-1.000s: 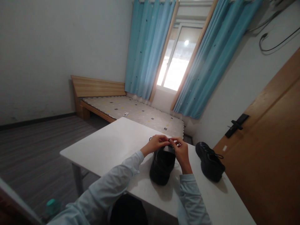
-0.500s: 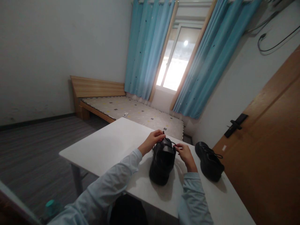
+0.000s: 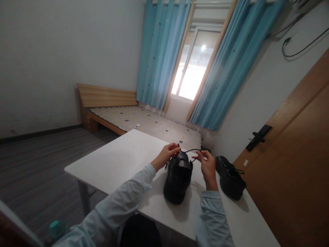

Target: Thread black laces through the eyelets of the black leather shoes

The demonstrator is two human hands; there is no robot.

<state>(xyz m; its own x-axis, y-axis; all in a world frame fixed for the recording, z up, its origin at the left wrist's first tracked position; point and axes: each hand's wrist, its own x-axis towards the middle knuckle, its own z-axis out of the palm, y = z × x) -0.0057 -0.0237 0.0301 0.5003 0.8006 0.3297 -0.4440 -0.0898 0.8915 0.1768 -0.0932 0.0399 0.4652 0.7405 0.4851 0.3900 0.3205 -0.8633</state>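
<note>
1. Head view, and it's the only one. A black shoe (image 3: 178, 178) sits on the white counter (image 3: 123, 161), toe pointing away, right in front of the person.
2. Left hand (image 3: 167, 156) is at about 11 o'clock from the shoe, fingers pinched shut on one end of the black lace (image 3: 189, 150). Right hand (image 3: 207, 164) is at about 2 o'clock, also pinched closed on the lace. The lace arcs between the two hands just above the shoe's far end.
3. Second black shoe (image 3: 230, 176) sits at 3 o'clock from the first, near the counter's right edge, laces looking already done. Nobody's touching it.
4. Background: bed (image 3: 144, 120) at 12 o'clock past the counter, blue curtains (image 3: 164, 51) either side of a bright window, wooden door (image 3: 295, 164) over at 3 o'clock, and a teal-capped bottle (image 3: 55, 226) down on the floor at 8 o'clock.
5. What could go wrong, my guess: the grips are fingertip pinches on a thin lace, so a tug could slip an end free or pull it uneven. Pulling hard could also drag the shoe, since nothing pins it down. And the right elbow is close enough to bump the second shoe off the edge.
</note>
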